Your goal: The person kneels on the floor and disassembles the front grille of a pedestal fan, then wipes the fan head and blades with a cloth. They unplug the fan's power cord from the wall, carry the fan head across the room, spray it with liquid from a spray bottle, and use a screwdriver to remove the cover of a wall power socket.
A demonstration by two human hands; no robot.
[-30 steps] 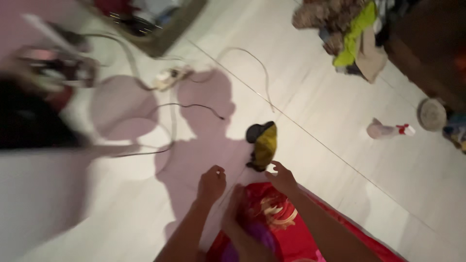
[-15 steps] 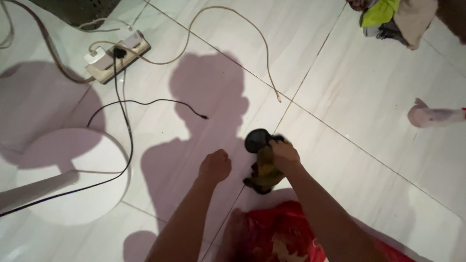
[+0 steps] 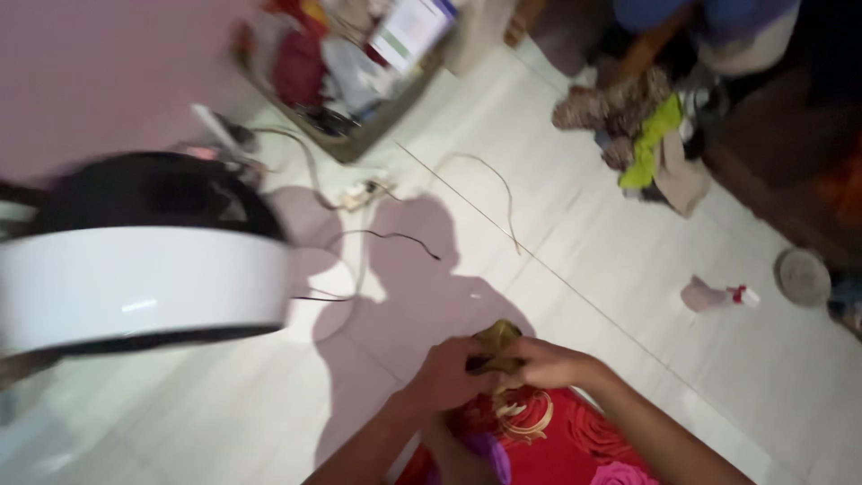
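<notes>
Above red cloth (image 3: 548, 431) — both hands (image 3: 449, 373) grip olive garment (image 3: 498, 346).

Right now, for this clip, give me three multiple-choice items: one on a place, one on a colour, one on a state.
1. Where is the small olive-yellow cloth item?
A. Between both hands, above the red floral fabric
B. On the pile of clothes at top right
C. In the box by the wall

2. What colour is the fabric under the hands?
A. Blue
B. Red
C. White

3. How do the hands stand?
A. Both flat on the floor
B. Only one touches the cloth item
C. Both closed on the cloth item

Answers:
1. A, since the left hand and right hand meet on it over the fabric.
2. B, a red cloth with floral print.
3. C, as fingers of both hands wrap it.
</notes>
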